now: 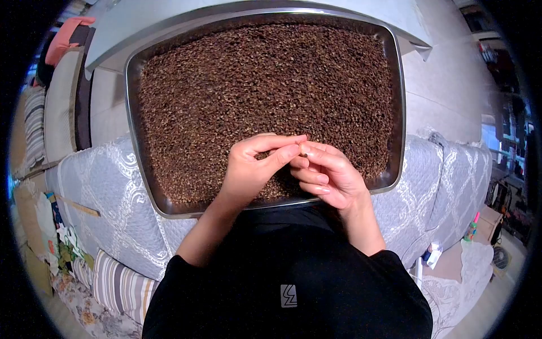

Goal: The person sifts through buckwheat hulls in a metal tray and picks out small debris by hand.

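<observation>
At the fingertips, just above the near half of the tray [402, 101], there's a tiny dark piece [304, 154], pinched between the right hand's [337, 176] thumb and fingers, its other fingers loosely curled. The left hand's [251, 164] thumb and forefinger close in on the same spot, touching or nearly so; from here I can't tell whether they grip it too. Below both hands, small brown bits [254, 85] cover the tray's floor from wall to wall. I'd judge the handling is piece by piece and mostly still to do: I see no separate heap within the tray or beside it, so I can't count what's been finished. The near rim lies against the person's black shirt [282, 254]. A grey patterned cover [101, 192] spreads on either side of the tray, a pale table [197, 11] stands at its far edge, and a striped cushion [121, 282] sits off its near-left corner.
</observation>
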`<state>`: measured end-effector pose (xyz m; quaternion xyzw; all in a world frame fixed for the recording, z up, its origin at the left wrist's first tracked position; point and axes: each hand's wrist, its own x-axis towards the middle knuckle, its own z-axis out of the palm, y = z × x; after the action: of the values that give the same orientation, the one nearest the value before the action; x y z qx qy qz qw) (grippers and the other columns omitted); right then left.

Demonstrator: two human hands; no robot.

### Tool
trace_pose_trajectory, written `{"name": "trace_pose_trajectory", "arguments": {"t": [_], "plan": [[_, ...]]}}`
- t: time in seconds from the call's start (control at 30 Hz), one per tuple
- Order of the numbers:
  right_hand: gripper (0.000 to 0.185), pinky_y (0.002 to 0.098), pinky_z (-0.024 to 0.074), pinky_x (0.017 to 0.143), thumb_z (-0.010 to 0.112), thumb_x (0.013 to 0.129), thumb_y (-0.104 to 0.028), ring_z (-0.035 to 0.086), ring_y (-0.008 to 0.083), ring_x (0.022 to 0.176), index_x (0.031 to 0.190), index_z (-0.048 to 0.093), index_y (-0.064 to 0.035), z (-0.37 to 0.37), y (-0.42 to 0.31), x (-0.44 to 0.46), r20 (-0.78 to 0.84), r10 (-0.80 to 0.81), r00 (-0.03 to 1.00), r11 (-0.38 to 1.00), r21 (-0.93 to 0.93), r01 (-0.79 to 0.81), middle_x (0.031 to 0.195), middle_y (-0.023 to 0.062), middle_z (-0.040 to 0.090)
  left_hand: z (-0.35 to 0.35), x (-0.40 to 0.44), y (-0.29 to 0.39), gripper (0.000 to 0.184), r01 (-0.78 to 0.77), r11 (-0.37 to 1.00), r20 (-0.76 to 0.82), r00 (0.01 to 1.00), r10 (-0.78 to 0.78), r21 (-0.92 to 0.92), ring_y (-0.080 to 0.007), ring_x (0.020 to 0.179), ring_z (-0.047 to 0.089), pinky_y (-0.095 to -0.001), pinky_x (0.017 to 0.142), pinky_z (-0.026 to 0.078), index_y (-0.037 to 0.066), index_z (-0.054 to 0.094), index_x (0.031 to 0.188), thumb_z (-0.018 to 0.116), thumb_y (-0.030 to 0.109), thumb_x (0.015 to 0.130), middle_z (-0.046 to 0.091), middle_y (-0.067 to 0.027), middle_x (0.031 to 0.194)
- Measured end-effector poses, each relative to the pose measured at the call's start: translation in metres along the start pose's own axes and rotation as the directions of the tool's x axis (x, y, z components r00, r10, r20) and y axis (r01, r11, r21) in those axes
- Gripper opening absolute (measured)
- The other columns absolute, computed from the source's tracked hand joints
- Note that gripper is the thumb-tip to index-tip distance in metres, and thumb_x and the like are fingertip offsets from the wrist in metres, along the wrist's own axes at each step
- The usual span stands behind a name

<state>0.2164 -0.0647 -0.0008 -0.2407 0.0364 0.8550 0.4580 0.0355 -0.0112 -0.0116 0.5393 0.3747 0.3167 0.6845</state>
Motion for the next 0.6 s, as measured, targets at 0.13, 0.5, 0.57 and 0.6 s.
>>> {"name": "trace_pose_trajectory", "arguments": {"t": [0.13,0.5,0.57,0.6], "plan": [[0.014,0.0177,0.0346,0.042,0.049,0.105,-0.012,0.042,0.0047,0.056,0.107,0.056,0.0006,0.003,0.003,0.002,-0.059,0.003,0.998,1.0,-0.018,-0.004,0.086,0.0031,0.054,0.002,-0.001,0.002,0.016,-0.089,0.98,-0.074,0.992,0.104,0.179,-0.01,0.082,0.065,-0.0237,0.077,0.051,-0.001,0.072,0.107,0.064,0.003,0.094,0.071,-0.0052,0.085],[0.024,0.0188,0.031,0.045,0.044,0.107,-0.017,0.037,0.0027,0.053,0.121,0.057,-0.0018,0.006,0.014,-0.013,-0.177,-0.353,0.919,0.816,-0.539,0.209,0.073,-0.003,0.047,-0.011,-0.007,0.007,0.018,0.232,0.567,0.202,0.972,-0.117,-0.791,-0.0073,0.05,0.035,-0.0213,0.043,0.027,0.005,0.047,0.087,0.044,0.016,0.101,0.046,-0.0028,0.074],[0.03,0.0186,0.0343,0.049,0.041,0.108,-0.018,0.043,0.0032,0.056,0.129,0.055,-0.0013,0.003,0.013,-0.02,-0.122,-0.59,0.798,0.529,-0.805,0.267,0.074,-0.0006,0.055,-0.019,-0.009,0.009,0.016,0.237,0.462,0.243,0.969,-0.048,-0.855,-0.008,0.048,0.033,-0.0223,0.04,0.025,0.006,0.045,0.083,0.044,0.015,0.096,0.044,-0.0041,0.072],[0.032,0.0187,0.0362,0.05,0.04,0.109,-0.019,0.047,0.0038,0.058,0.133,0.053,-0.001,0.002,0.013,-0.022,-0.091,-0.68,0.727,0.402,-0.876,0.266,0.076,0.0011,0.059,-0.023,-0.01,0.009,0.015,0.22,0.474,0.237,0.971,-0.025,-0.853,-0.0081,0.048,0.033,-0.0223,0.04,0.025,0.006,0.045,0.083,0.044,0.014,0.095,0.044,-0.0044,0.072]]}}
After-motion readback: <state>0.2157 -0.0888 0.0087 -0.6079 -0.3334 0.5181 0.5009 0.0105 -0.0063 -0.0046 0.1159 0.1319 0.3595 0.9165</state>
